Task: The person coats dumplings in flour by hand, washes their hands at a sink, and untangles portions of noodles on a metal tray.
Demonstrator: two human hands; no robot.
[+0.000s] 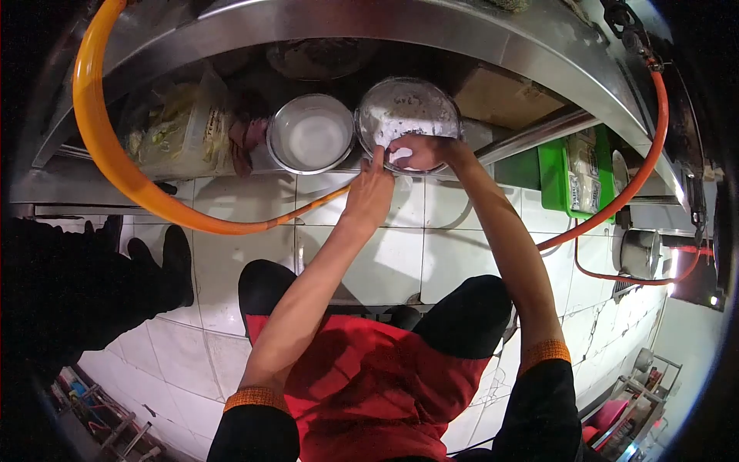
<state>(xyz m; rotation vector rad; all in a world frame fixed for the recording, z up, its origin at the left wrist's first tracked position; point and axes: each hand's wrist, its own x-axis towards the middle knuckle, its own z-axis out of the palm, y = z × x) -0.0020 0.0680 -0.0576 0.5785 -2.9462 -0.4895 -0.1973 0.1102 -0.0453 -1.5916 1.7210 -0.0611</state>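
Both my hands meet at the near edge of a round metal bowl [408,108] with a whitish, speckled surface, on the shelf under a steel counter. My right hand [419,152] bends over the near rim, its fingers curled around something small and white. My left hand [371,192] reaches up to the same rim from the left, fingers together and pointing at the right hand's fingertips; what it holds, if anything, is hidden. Just left of them stands a second metal bowl [311,135] with white contents.
An orange hose [115,165] loops across the left. Plastic bags [181,127] lie at the shelf's left. At right are a green crate [554,177] with packets, a red hose [654,146] and a metal pot [640,252]. Another person's dark-clothed legs [69,285] stand at left.
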